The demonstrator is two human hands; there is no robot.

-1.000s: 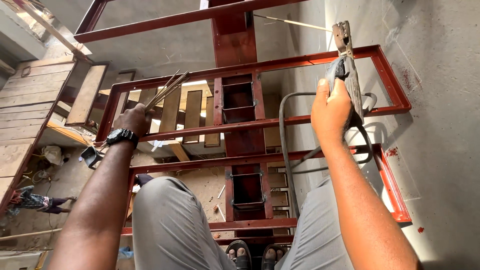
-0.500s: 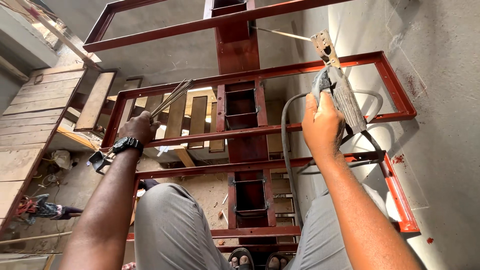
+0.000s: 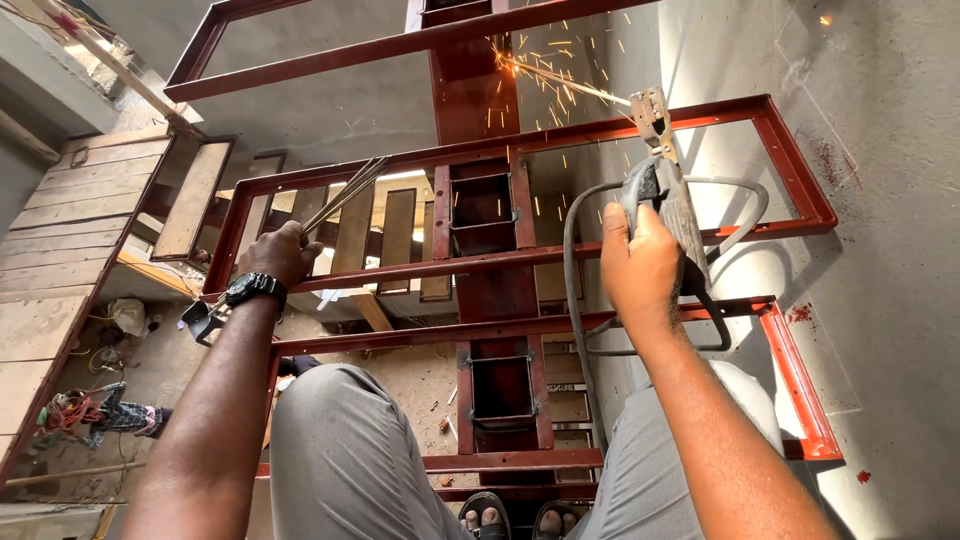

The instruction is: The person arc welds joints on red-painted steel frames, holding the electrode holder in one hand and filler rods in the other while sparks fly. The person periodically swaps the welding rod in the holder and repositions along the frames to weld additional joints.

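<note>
Electrode holder [image 3: 668, 205] sits in our right hand [image 3: 640, 268], fingers wrapped tight around its dark grip; the clamp end projects above the knuckles and carries a thin welding rod [image 3: 570, 82]. Beyond the fingertips, up and to the left, the rod's tip meets the red central column [image 3: 478, 95], where sparks [image 3: 515, 65] scatter. A grey cable [image 3: 575, 290] loops out below the heel of the hand and drops between our knees.

Our left hand [image 3: 280, 252], with a black wristwatch [image 3: 255, 288] on the wrist, is closed around a bundle of spare rods [image 3: 345, 195] that fan upward and to the right past the fingers. We cannot tell whether these fingers also touch the steel rail just beneath them.

Both hands work inside open rectangles of the red steel frame [image 3: 790, 165]. Its right-hand edge runs close against the grey concrete wall [image 3: 890, 200], just outside the right fingers, leaving little room there. Left of the left fingers, timber planks [image 3: 70, 220] border the opening. Below both hands the frame is open to the ground well beneath.
</note>
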